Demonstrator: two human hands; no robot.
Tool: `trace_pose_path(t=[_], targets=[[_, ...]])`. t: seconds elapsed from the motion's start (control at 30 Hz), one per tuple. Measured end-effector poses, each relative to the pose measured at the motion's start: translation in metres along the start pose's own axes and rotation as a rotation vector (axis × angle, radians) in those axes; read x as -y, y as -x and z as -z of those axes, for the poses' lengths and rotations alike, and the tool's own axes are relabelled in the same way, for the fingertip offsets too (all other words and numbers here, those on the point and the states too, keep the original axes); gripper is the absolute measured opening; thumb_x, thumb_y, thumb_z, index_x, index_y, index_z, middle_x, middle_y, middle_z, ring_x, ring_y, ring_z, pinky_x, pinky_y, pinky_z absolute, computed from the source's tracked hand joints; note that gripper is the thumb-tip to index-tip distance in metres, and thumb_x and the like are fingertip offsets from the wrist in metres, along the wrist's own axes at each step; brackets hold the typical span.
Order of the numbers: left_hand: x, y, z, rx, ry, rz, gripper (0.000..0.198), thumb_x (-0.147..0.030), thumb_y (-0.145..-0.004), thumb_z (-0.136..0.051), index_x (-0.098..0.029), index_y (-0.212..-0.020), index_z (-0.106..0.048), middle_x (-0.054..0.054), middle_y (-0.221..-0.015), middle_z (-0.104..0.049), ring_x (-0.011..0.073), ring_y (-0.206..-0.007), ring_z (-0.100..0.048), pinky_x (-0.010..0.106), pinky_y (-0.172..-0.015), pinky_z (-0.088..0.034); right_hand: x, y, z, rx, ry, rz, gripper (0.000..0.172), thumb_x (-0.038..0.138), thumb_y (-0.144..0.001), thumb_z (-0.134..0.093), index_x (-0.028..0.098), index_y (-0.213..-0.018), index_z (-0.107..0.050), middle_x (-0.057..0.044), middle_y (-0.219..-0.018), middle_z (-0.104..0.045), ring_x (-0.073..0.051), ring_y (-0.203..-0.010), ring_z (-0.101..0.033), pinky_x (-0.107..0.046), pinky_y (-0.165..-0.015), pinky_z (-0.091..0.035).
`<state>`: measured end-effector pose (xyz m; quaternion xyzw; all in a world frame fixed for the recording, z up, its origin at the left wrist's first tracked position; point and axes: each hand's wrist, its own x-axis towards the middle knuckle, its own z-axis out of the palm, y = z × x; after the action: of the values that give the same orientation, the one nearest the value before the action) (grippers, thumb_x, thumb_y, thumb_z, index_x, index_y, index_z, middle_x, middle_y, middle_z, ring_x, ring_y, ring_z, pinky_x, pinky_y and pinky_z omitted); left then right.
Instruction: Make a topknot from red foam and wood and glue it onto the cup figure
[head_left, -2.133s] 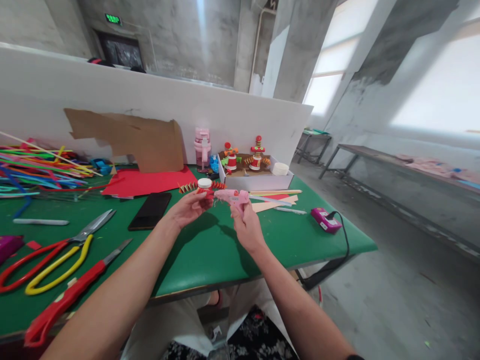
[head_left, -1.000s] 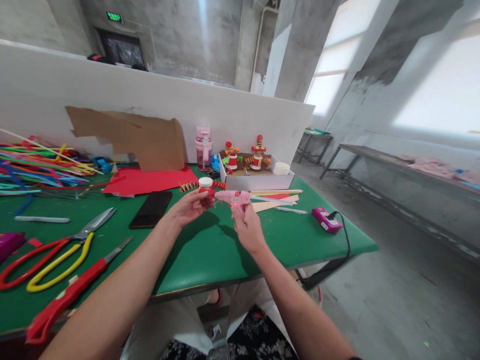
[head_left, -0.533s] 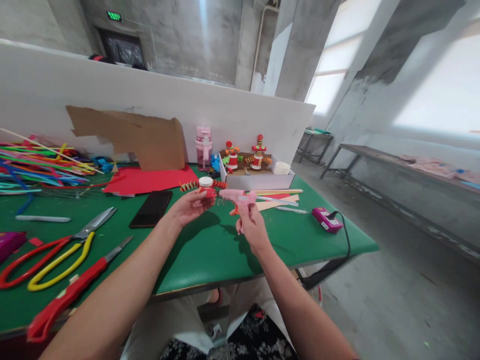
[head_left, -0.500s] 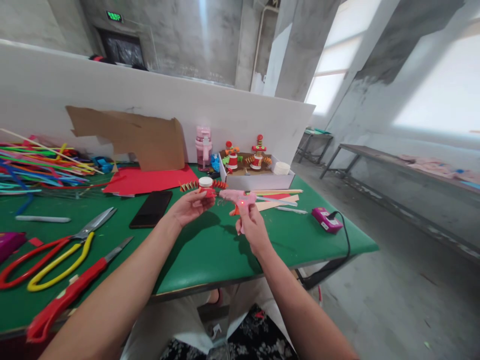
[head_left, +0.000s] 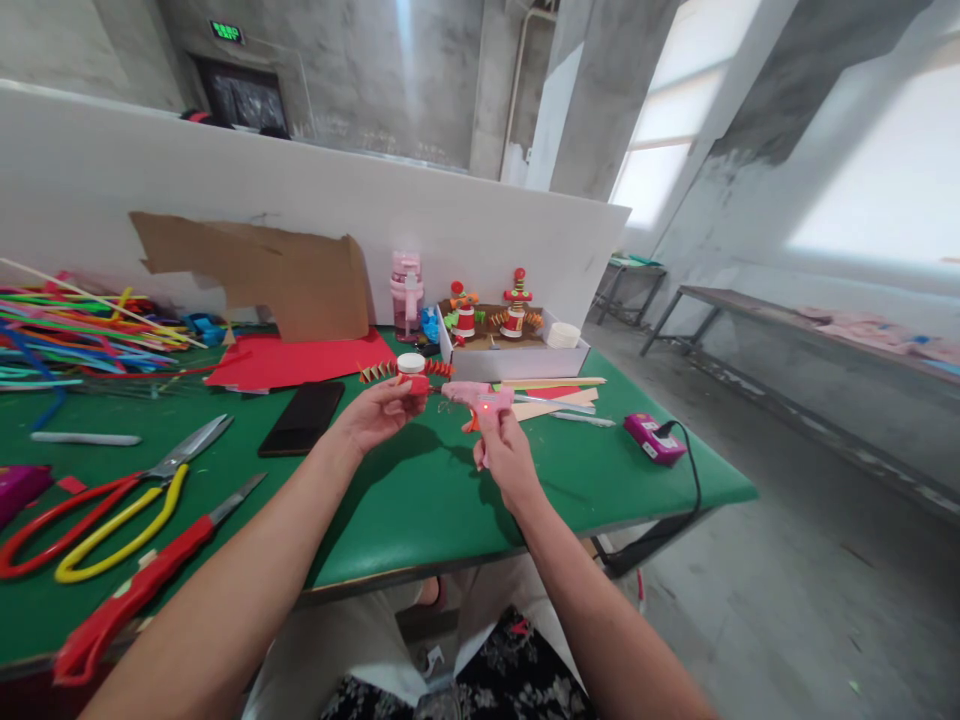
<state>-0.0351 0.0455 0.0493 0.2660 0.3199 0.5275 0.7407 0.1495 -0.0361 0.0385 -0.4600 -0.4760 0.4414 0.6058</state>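
Note:
My left hand [head_left: 388, 411] pinches a small red piece [head_left: 418, 385] between thumb and fingers; its exact kind is hard to make out. My right hand [head_left: 506, 450] grips a pink hot glue gun [head_left: 478, 395], a clear glue stick poking from its back end. The gun's nozzle points left at the red piece, very close to it; whether they touch I cannot tell. Just beyond my left hand stands a small white-topped figure body [head_left: 410, 364] with folded orange paper arms [head_left: 377, 372] on both sides, its lower part hidden by the red piece and fingers.
Two finished-looking figures [head_left: 514, 318] stand in a white box [head_left: 517, 362]. Paper strips [head_left: 555, 407] lie right of the gun. To the left are a black phone [head_left: 302, 419], scissors [head_left: 180, 455], a red-handled knife [head_left: 180, 550] and pipe cleaners [head_left: 97, 335]. A purple power block [head_left: 654, 440] sits far right.
The red piece has tipped slightly in my left fingers, and the glue gun has shifted a touch to the right. Everything else looks the same.

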Motion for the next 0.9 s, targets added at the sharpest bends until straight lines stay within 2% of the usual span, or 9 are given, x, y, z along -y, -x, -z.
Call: trace_pose_path(t=[0.2,0.33,0.43,0.53,0.63,0.73,0.83,0.9], targets=[[-0.001,0.001,-0.002,-0.018,0.002,0.008,0.015,-0.001,-0.078,-0.059,-0.009,-0.08,-0.072,0.012,-0.074,-0.075,0.0167,-0.064,-0.069,0.026,-0.062,-0.059,0.01,0.001,-0.001,0.056,-0.157,-0.071,0.045,0.059,-0.076,-0.069,0.021,-0.094,-0.055,0.002,-0.077,-0.069,-0.004,-0.039,-0.045,-0.018,-0.034,-0.035],[-0.003,0.001,0.0,0.002,-0.005,0.03,0.018,-0.006,-0.083,-0.055,-0.006,-0.087,-0.072,0.017,-0.085,-0.076,0.0171,-0.065,-0.069,0.025,-0.059,-0.058,0.016,0.002,0.006,0.042,-0.285,-0.165,0.047,0.056,-0.069,-0.077,0.02,-0.091,-0.057,0.002,-0.077,-0.068,-0.004,-0.04,-0.046,-0.018,-0.035,-0.037],[-0.005,0.001,0.001,-0.004,0.019,0.024,0.018,-0.007,-0.084,-0.055,-0.004,-0.09,-0.072,0.018,-0.087,-0.076,0.0173,-0.066,-0.069,0.025,-0.06,-0.058,0.022,0.003,0.026,-0.02,-0.348,-0.209,0.045,0.048,-0.063,-0.085,0.019,-0.086,-0.057,0.003,-0.075,-0.067,-0.002,-0.04,-0.042,-0.017,-0.036,-0.036],[-0.008,0.0,0.003,-0.048,0.074,-0.025,0.016,-0.004,-0.082,-0.055,-0.006,-0.087,-0.07,0.014,-0.079,-0.074,0.0162,-0.066,-0.068,0.026,-0.063,-0.059,0.031,0.005,0.063,-0.11,-0.311,-0.199,0.04,0.034,-0.06,-0.088,0.019,-0.083,-0.058,0.005,-0.072,-0.066,-0.001,-0.039,-0.038,-0.016,-0.037,-0.037],[-0.01,-0.003,0.008,-0.072,0.11,-0.057,0.013,-0.004,-0.081,-0.056,-0.01,-0.083,-0.068,0.008,-0.07,-0.07,0.0147,-0.061,-0.065,0.025,-0.061,-0.057,0.037,0.009,0.108,-0.231,-0.17,-0.295,0.028,0.026,-0.065,-0.082,0.017,-0.075,-0.058,0.001,-0.066,-0.066,-0.003,-0.04,-0.04,-0.015,-0.035,-0.035],[-0.012,-0.005,0.014,-0.019,0.117,-0.073,0.008,-0.008,-0.08,-0.061,-0.013,-0.08,-0.067,0.007,-0.072,-0.07,0.016,-0.064,-0.066,0.027,-0.062,-0.056,0.039,0.01,0.146,-0.313,0.062,-0.421,0.019,0.025,-0.075,-0.072,0.016,-0.068,-0.057,-0.001,-0.057,-0.061,-0.005,-0.038,-0.04,-0.017,-0.035,-0.036],[-0.015,-0.002,0.017,0.096,0.105,-0.106,0.01,-0.015,-0.079,-0.065,-0.012,-0.087,-0.07,0.013,-0.094,-0.075,0.0197,-0.079,-0.069,0.03,-0.07,-0.056,0.038,0.004,0.165,-0.33,0.407,-0.505,0.023,0.03,-0.081,-0.065,0.017,-0.065,-0.056,0.0,-0.051,-0.055,-0.009,-0.036,-0.043,-0.021,-0.037,-0.038],[-0.017,0.002,0.017,0.18,0.098,-0.128,0.016,-0.021,-0.077,-0.068,-0.012,-0.091,-0.072,0.016,-0.114,-0.072,0.0237,-0.095,-0.069,0.032,-0.078,-0.056,0.039,0.0,0.17,-0.29,0.744,-0.464,0.026,0.034,-0.084,-0.061,0.018,-0.063,-0.057,0.0,-0.049,-0.054,-0.012,-0.038,-0.047,-0.023,-0.041,-0.039]])
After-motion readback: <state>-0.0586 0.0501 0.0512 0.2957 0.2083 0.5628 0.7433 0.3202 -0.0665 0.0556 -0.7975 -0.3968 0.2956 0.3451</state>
